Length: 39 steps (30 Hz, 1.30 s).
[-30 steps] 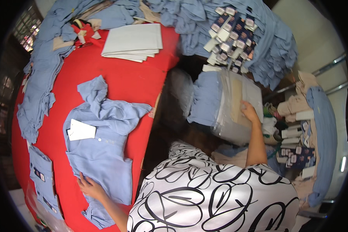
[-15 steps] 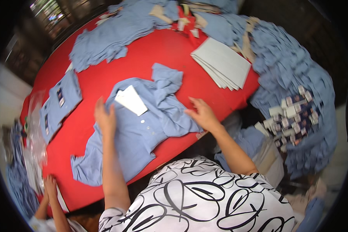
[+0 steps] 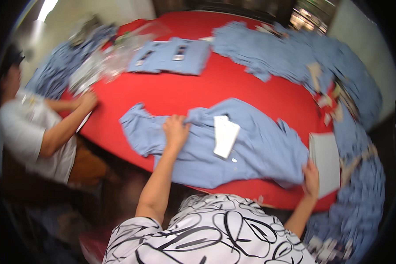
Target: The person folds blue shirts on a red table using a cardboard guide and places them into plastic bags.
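Note:
A light blue short-sleeved shirt point(image 3: 259, 145) with white buttons lies spread on the red table in front of me. On its middle rests a folded white paper or card point(image 3: 225, 137). My left hand point(image 3: 177, 132) is on the cloth near the left sleeve, its fingers bent onto the fabric. At the opposite end, my right hand point(image 3: 311, 179) pinches the shirt's right edge, beside a stack of pale grey sheets point(image 3: 325, 160). Motion softens both hands a little.
Folded shirts point(image 3: 191, 55) with dark labels lie across the red table point(image 3: 163, 94), near clear plastic bags point(image 3: 119, 55). Blue garments point(image 3: 277, 53) pile along the far right. At the left edge a co-worker point(image 3: 35, 127) has hands over the table.
My view has turned leftward, bringing the co-worker into sight. Both hands were open around the bunched shirt; now they have hold of it at two ends, and it lies more stretched out.

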Each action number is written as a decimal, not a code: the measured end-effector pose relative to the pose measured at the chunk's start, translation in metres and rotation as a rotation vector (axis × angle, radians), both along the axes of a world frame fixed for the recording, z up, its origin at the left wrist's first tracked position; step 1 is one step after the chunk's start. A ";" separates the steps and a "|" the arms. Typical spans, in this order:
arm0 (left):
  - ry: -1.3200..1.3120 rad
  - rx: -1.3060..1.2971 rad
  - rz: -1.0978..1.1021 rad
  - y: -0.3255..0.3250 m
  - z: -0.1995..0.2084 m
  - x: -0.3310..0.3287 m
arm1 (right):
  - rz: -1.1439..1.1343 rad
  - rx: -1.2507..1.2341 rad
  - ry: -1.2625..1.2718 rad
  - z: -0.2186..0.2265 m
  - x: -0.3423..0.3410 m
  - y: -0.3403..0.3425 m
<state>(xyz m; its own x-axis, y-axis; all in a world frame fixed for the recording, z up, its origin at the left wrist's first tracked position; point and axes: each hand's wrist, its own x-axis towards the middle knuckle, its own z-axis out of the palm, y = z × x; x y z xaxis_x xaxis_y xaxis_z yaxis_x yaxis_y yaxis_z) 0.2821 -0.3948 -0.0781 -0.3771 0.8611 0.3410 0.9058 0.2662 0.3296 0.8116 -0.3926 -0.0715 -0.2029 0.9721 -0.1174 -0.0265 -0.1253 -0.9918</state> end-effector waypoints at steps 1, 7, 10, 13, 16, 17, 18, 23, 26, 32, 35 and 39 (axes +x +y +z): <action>0.012 0.025 -0.016 -0.010 0.008 -0.002 | 0.325 -0.017 -0.239 0.008 0.025 -0.006; -0.275 0.199 -0.245 -0.113 0.069 -0.003 | 0.232 0.245 -0.301 0.099 -0.102 0.058; -0.375 -0.440 -0.441 -0.171 0.067 -0.038 | 0.235 0.407 -0.396 0.057 -0.186 0.119; -0.460 -0.560 -0.188 -0.188 0.053 -0.049 | 0.318 0.623 -0.472 0.007 -0.279 0.132; -0.607 -0.010 0.322 -0.173 0.034 -0.035 | 0.330 0.820 -0.758 -0.008 -0.351 0.088; -0.427 -0.080 0.311 -0.163 0.027 -0.026 | 0.351 0.815 -0.842 0.001 -0.368 0.068; -0.250 -0.141 0.279 -0.148 0.019 -0.016 | 0.423 0.734 -0.747 -0.004 -0.379 0.053; -0.629 0.233 0.447 -0.134 -0.028 -0.080 | 0.527 0.486 -0.565 0.012 -0.315 0.015; -1.700 0.783 -0.021 -0.182 0.034 -0.140 | 0.182 0.084 -0.449 0.081 -0.178 0.002; -1.561 0.620 -0.827 -0.133 0.189 -0.138 | 0.016 0.354 0.047 0.181 -0.044 -0.078; -1.004 0.618 -0.507 0.015 0.242 -0.117 | -0.176 0.478 -0.179 0.214 -0.039 -0.024; -0.163 0.440 -0.263 0.175 0.229 -0.106 | -0.545 0.797 -0.846 0.121 -0.063 0.111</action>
<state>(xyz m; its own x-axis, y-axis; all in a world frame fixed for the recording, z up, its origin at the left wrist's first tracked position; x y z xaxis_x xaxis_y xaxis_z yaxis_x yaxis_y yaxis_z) 0.1762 -0.2198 0.1505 -0.2463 0.7226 0.6459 0.8510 -0.1577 0.5010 0.7487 -0.2818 0.0496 0.0938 0.7666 0.6352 0.7854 0.3351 -0.5204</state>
